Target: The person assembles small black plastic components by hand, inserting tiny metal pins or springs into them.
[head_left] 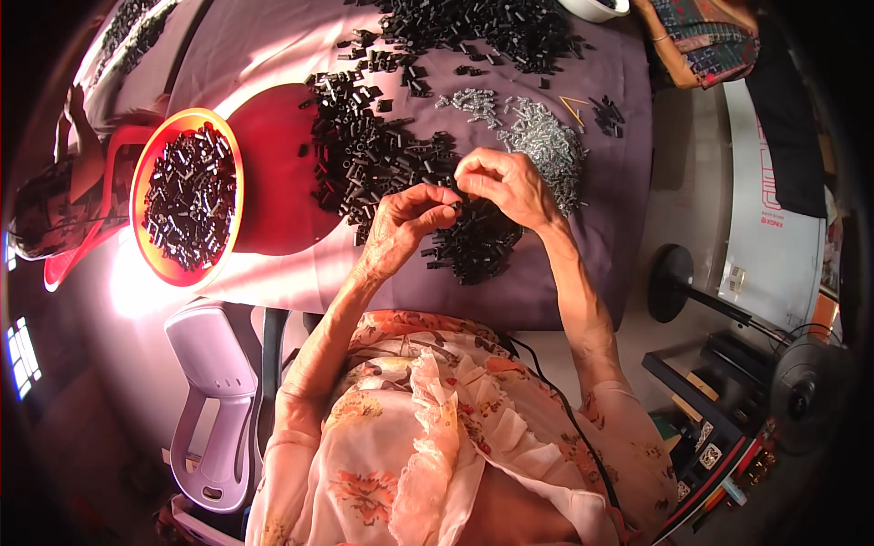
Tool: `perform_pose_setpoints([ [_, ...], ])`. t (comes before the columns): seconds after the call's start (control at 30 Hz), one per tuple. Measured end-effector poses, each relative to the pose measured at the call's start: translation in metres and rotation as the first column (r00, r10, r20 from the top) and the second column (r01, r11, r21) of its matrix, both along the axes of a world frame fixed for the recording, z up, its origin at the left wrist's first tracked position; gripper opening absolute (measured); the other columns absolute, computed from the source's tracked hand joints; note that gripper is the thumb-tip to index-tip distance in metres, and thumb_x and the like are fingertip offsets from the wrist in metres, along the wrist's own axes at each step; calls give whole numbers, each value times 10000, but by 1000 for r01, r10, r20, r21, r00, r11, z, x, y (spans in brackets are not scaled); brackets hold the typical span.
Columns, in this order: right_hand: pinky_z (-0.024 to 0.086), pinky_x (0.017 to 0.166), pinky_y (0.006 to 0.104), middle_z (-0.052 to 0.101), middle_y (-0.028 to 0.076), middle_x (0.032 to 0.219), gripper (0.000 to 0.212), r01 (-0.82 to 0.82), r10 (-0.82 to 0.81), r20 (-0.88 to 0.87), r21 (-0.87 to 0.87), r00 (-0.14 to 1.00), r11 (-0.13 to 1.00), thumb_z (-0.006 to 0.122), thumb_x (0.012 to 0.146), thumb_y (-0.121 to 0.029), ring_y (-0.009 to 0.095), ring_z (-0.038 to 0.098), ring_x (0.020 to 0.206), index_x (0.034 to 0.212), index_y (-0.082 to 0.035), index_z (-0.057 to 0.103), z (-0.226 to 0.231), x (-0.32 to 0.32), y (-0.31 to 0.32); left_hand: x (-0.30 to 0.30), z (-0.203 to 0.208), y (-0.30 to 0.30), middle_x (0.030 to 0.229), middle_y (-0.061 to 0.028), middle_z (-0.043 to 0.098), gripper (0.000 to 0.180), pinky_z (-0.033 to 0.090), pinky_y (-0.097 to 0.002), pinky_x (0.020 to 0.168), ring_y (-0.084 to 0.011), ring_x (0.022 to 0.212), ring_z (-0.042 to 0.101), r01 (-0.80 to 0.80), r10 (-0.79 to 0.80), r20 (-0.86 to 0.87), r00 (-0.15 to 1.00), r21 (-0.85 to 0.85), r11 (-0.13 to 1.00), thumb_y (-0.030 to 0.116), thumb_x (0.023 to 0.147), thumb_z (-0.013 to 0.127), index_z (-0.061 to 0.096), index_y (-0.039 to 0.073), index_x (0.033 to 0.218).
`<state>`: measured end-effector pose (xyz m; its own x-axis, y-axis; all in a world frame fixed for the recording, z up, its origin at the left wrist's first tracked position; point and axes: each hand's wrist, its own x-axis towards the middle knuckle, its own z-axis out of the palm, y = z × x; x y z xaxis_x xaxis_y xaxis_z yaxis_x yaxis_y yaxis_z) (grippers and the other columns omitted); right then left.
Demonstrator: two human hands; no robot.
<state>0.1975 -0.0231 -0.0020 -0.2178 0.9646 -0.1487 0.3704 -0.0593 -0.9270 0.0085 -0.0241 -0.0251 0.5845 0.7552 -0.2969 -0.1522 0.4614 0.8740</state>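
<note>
While both forearms (578, 300) are angled inward over the near edge of the mauve tablecloth (619, 209), the two hands are held almost fingertip to fingertip. The thumb and forefinger of the left hand (403, 223) are narrowed to a pinch; the right hand (517, 187) is curled, its fingers bent toward the thumb. Whether a piece is gripped cannot be told. Small black tubular pieces (478, 246) are heaped beneath, silvery pieces (551, 146) beyond the right hand; more black ones are contained in an orange basin (141, 205).
</note>
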Motion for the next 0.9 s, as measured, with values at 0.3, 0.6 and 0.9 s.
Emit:
perform_pose_setpoints([
  [0.3,431,507,275,498,18,638,201,-391,105,623,342,775,855,536,700,24,157,469,542,883,-47,583,-55,-5,54,-4,-3,-1,805,12,593,118,434,-193,681,-48,738,530,-1,1,-6,1000,-59,998,97,809,602,596,29,905],
  [0.6,466,610,339,588,126,777,113,-67,-154,431,455,889,888,536,762,-57,287,582,678,850,-21,597,-43,-1,68,-6,-7,2,786,9,600,138,434,-191,673,-51,722,536,-32,30,-27,999,-64,997,129,806,613,599,31,902],
  [0.9,444,603,363,547,78,691,60,-286,-135,630,519,765,805,569,706,-106,252,554,623,710,-50,547,-50,-31,79,-7,1,7,778,-5,602,118,448,-208,675,-67,706,543,-134,137,33,990,-89,987,87,806,601,598,17,902],
])
